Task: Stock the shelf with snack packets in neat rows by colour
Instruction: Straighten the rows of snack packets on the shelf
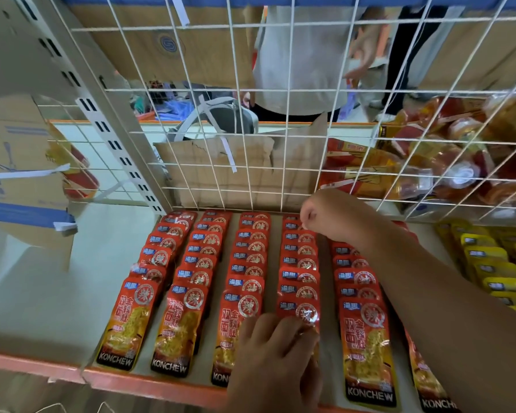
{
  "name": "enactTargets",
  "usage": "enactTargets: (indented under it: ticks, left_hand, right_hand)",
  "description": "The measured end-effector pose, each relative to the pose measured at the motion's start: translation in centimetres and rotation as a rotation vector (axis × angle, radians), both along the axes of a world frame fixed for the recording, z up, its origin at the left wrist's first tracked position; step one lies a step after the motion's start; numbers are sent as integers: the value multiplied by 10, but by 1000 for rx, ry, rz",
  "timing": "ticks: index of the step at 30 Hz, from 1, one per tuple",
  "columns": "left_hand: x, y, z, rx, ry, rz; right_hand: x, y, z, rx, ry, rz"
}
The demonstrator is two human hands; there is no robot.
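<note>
Red snack packets (197, 275) lie overlapping in several neat front-to-back rows on the pale shelf (42, 293). Yellow packets (489, 263) form rows at the far right. My left hand (277, 362) rests with its fingers laid on the front packet of the fourth red row (300, 281), near the shelf's orange front edge (131, 380). My right hand (325, 216) reaches to the back of that same row, fingers curled, and pinches the rearmost red packet (292, 225) there. My right forearm covers part of the fifth red row (361, 296).
A white wire grid (251, 144) closes the shelf's back, with torn cardboard (215, 177) behind it. Orange-red packs and bottles (444, 162) pile up behind the grid at right. A cardboard box (12, 174) sits at left. Another person (298, 70) stands beyond the grid.
</note>
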State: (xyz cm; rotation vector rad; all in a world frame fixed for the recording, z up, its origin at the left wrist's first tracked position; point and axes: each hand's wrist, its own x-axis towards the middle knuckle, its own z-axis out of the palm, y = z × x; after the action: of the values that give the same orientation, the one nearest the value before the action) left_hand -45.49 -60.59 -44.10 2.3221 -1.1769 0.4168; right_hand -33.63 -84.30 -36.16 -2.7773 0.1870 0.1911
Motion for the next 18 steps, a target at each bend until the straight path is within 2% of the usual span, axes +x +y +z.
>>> enactTargets:
  ticks: [13, 18]
  left_hand:
    - [-1, 1, 0, 31, 42, -7]
    - [-2, 2, 2, 32, 61, -11]
  right_hand:
    - [6, 7, -3, -59, 23, -2]
    - [3, 9, 0, -10, 7, 40]
